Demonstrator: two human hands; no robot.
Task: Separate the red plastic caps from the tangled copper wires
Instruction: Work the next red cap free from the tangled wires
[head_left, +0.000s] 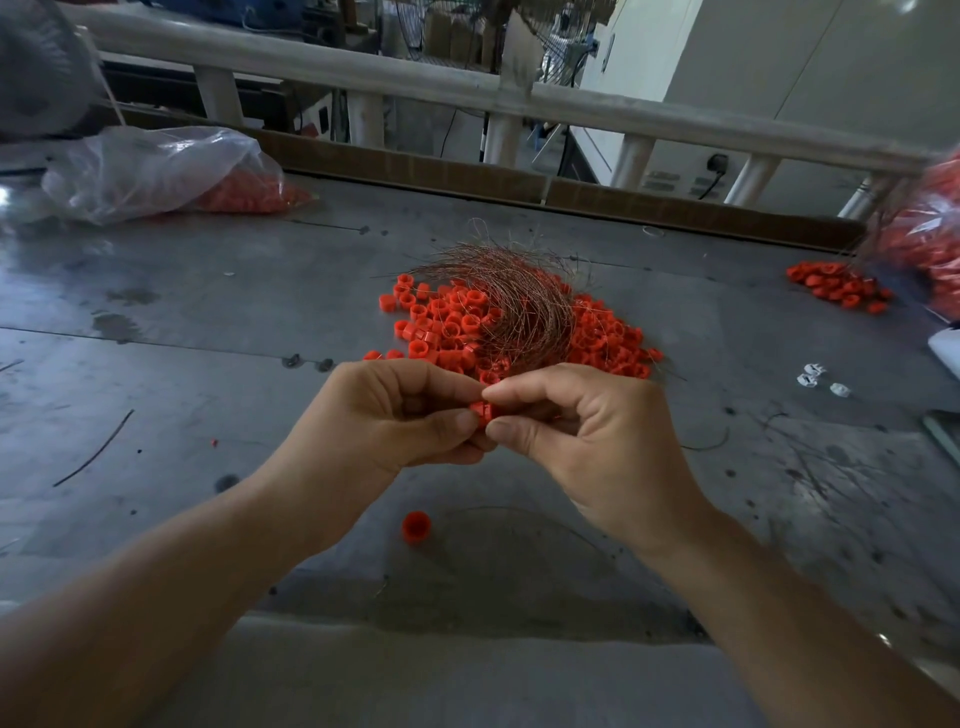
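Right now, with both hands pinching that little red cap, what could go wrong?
The small red plastic cap pinched between the left hand and right hand could pop free and roll off, as the loose red cap lying nearer the person suggests. Thin strands of the tangled copper wire bundle might prick fingers.

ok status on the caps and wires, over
One red cap pinched between left hand and right hand. Behind it, copper wire tangle lies on the cap pile. Nothing in the way.

Left hand (410, 415): thumb and forefinger pinch a small red plastic cap (483, 412).
Right hand (587, 431): curled fingers pinch the same cap.
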